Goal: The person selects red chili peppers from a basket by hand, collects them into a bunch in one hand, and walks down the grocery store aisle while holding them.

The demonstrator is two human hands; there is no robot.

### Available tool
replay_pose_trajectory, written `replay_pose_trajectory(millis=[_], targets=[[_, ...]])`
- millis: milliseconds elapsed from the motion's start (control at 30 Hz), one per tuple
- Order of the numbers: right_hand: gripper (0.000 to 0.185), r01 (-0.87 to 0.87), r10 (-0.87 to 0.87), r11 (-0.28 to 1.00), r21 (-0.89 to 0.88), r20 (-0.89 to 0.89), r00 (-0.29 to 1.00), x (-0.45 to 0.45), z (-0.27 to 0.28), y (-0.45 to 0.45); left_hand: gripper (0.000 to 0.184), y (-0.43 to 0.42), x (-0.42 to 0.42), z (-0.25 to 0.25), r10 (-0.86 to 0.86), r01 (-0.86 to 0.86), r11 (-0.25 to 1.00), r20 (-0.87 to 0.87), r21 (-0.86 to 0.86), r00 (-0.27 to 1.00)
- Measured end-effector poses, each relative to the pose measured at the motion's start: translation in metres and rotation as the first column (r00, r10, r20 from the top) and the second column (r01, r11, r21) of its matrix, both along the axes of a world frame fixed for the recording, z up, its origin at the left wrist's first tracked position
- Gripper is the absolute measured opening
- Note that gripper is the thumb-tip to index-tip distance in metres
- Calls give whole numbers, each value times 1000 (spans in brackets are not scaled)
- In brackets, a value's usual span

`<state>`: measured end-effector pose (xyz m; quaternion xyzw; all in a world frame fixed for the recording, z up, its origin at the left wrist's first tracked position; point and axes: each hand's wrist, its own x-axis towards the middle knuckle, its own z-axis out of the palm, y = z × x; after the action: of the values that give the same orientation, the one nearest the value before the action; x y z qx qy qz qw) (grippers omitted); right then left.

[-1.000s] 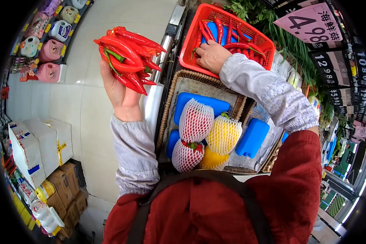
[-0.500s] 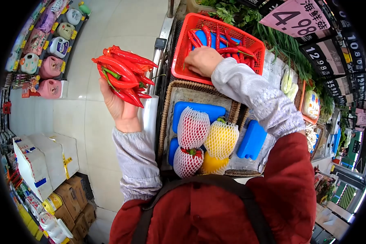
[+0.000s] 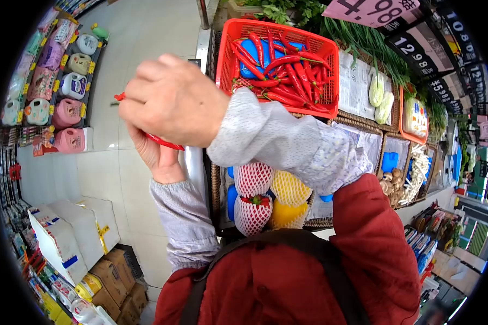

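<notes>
A bunch of red chili peppers [image 3: 165,142] is in my left hand [image 3: 156,158], which is raised left of the produce stand. Only a small part of the bunch shows, along with a red tip at the far side. My right hand [image 3: 173,100] is directly over the bunch and covers most of it. Its fingers are curled, and what is between them is hidden. To the right, a red plastic basket [image 3: 332,81] holds many more red chili peppers [image 3: 295,76], with a blue pad [image 3: 248,66] under them.
Below the basket, a wicker tray [image 3: 216,189] holds bell peppers [image 3: 253,214] in foam nets. Pale leafy vegetables [image 3: 384,108], mushrooms [image 3: 391,184] and price signs [image 3: 417,46] lie to the right. Detergent bottles [image 3: 73,84] fill a shelf at left, above white boxes [image 3: 73,233].
My right hand has left the red basket and moved left over the peppers in my left hand. The view has shifted slightly, and the basket's contents are now uncovered.
</notes>
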<state>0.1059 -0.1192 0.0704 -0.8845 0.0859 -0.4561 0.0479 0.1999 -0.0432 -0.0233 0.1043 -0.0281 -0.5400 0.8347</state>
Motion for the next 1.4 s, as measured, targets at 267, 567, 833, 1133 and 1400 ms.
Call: replay_pose_trajectory(millis=[267,567,833,1133,1400], targets=[[14,50,-45,998,26,-158,986,-10,-2,14,46,1,-9,10,25,-43,994,176,101,984],[21,37,-39,990,139,16,999,-37,-2,6,54,-4,5,-2,-14,16,999,30,-40,999],[44,792,-617,462,399,-497,610,-204,-35,-76,52,-5,7,0,25,-25,997,-5,-69,1000],[74,952,-533,218,214,-791,300,-197,-109,-74,48,-6,8,-6,-1,0,999,-36,-41,999],[67,906,-494,370,204,-783,378,-136,-85,-48,59,-5,4,-3,-37,38,996,7,-76,999]])
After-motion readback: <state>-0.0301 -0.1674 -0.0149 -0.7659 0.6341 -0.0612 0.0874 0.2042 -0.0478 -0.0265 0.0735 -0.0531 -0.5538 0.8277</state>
